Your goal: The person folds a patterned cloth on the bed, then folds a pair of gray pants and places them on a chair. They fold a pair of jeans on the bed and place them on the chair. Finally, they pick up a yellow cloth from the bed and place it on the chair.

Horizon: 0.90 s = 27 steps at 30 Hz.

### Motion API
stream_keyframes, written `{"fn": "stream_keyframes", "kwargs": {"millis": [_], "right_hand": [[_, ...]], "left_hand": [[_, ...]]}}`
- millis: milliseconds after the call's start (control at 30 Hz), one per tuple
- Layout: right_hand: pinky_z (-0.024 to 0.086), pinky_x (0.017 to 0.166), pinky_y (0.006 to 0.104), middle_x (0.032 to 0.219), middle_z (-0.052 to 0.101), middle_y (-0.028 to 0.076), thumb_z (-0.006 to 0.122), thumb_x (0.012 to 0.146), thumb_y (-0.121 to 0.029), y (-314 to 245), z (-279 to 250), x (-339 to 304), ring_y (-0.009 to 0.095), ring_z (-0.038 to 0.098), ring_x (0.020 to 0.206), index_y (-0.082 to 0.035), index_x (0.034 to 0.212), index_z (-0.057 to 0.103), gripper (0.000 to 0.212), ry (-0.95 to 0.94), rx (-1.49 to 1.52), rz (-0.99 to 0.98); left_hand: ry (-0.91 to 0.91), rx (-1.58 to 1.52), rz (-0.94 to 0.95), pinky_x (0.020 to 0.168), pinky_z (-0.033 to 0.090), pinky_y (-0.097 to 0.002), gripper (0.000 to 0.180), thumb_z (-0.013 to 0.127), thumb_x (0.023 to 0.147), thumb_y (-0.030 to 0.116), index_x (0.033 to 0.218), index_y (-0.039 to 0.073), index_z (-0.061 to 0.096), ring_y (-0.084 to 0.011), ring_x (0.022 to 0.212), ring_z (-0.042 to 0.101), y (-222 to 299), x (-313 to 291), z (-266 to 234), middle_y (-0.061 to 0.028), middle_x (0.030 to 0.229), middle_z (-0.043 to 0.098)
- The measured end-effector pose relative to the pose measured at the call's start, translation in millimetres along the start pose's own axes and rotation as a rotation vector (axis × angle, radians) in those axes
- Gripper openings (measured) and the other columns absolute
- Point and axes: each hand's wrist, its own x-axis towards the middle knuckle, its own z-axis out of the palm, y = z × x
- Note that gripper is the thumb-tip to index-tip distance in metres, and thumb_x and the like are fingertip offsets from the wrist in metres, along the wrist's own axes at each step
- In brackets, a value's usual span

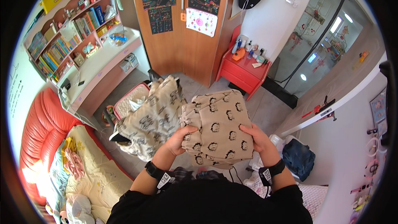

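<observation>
A folded beige garment (pixel 219 128) with dark cartoon prints is held up in front of me. Its left side has a gathered, ruffled edge. My left hand (pixel 179 140) grips that left side, thumb on top and fingers hidden behind. On the opposite edge, my right hand (pixel 258 139) grips in the same way. Just beyond my left hand, a cream cloth with dark prints (pixel 145 124) drapes over what looks like a chair, partly behind the garment.
A padded seat (pixel 132 99) stands by the pink desk (pixel 105 60) and bookshelf at the left. The bed (pixel 97 166) lies lower left. Ahead are wooden wardrobe doors (pixel 199 54) and a red nightstand (pixel 240 72) with bottles. Dark blue cloth (pixel 298 159) lies right, near the open door.
</observation>
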Motion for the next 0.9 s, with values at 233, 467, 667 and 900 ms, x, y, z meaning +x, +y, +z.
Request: {"fn": "stream_keyframes", "kwargs": {"millis": [233, 467, 667, 900], "right_hand": [[0.050, 0.079, 0.0308, 0.108, 0.059, 0.012, 0.059, 0.084, -0.020, -68.5, -46.1, 45.1, 0.019, 0.061, 0.092, 0.003, 0.118, 0.047, 0.043, 0.054, 0.058, -0.136], [0.050, 0.080, 0.0315, 0.110, 0.058, 0.013, 0.056, 0.086, -0.025, -160.9, -67.4, 110.1, 0.020, 0.060, 0.094, 0.004, 0.120, 0.044, 0.047, 0.020, 0.084, -0.309], [0.048, 0.082, 0.0324, 0.115, 0.055, 0.013, 0.055, 0.087, -0.021, -216.0, -60.1, 204.8, 0.020, 0.057, 0.100, 0.003, 0.124, 0.041, 0.046, -0.046, -0.001, -0.365], [0.046, 0.086, 0.0338, 0.117, 0.053, 0.009, 0.055, 0.087, -0.020, -237.8, -44.2, 307.9, 0.019, 0.054, 0.104, -0.001, 0.126, 0.040, 0.046, -0.165, -0.106, -0.105]], "left_hand": [[-0.072, 0.106, -0.098, 0.086, 0.047, -0.0346, 0.049, 0.055, 0.081, 0.025, 0.121, -0.001, 0.045, -0.0218, 0.098, 0.059, 61.7, 115.9, 46.7, -0.0127, 0.111, 0.058], [-0.168, 0.254, -0.041, 0.086, 0.047, -0.0364, 0.050, 0.055, 0.080, 0.028, 0.119, -0.001, 0.047, -0.0237, 0.095, 0.060, 142.0, 221.6, 87.0, -0.0141, 0.109, 0.059], [-0.175, 0.221, 0.032, 0.086, 0.047, -0.0369, 0.053, 0.055, 0.080, 0.025, 0.124, -0.001, 0.042, -0.0243, 0.097, 0.058, 208.8, 282.9, 59.6, -0.0154, 0.113, 0.056], [-0.007, 0.102, 0.173, 0.083, 0.048, -0.0349, 0.050, 0.056, 0.079, 0.024, 0.121, -0.001, 0.044, -0.0217, 0.092, 0.060, 247.6, 297.9, -8.5, -0.0129, 0.108, 0.059]]}}
